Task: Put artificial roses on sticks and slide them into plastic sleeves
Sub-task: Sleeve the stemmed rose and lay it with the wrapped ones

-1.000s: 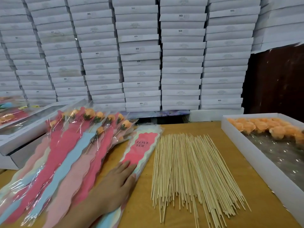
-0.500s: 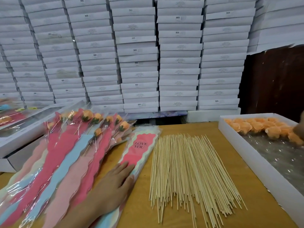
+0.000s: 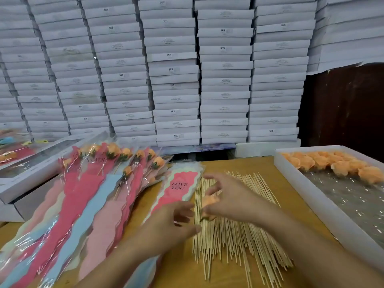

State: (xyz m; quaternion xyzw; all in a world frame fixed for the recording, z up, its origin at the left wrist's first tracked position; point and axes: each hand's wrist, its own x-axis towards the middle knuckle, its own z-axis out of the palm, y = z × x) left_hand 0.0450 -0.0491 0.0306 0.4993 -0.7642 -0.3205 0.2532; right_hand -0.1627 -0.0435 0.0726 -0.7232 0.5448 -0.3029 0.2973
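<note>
Both hands have come together over the sticks (image 3: 228,221) since half a second ago: the right hand (image 3: 230,196), then barely in view at the tray (image 3: 295,183) of loose roses, now sits above the pile pinching one orange rose (image 3: 209,206) between thumb and fingers, its other fingers spread loosely. The left hand (image 3: 172,223), which lay flat on the sleeve stack (image 3: 178,190), has lifted off it and reaches to the near-left edge of the sticks, fingers half curled toward a stick just below the rose; whether it already pinches one I cannot tell. The step in hand looks like mounting the rose on a stick. Next, I judge, the left hand must single out one stick, and the right must bring the rose's green base onto its tip squarely before pushing. Left of the sticks lies the sleeve stack printed LOVE YOU, and further left the finished roses (image 3: 116,163) fan out in their sleeves across the bench (image 3: 291,206). Right of the sticks stands the tray with the remaining roses (image 3: 336,165) along its far end.
</note>
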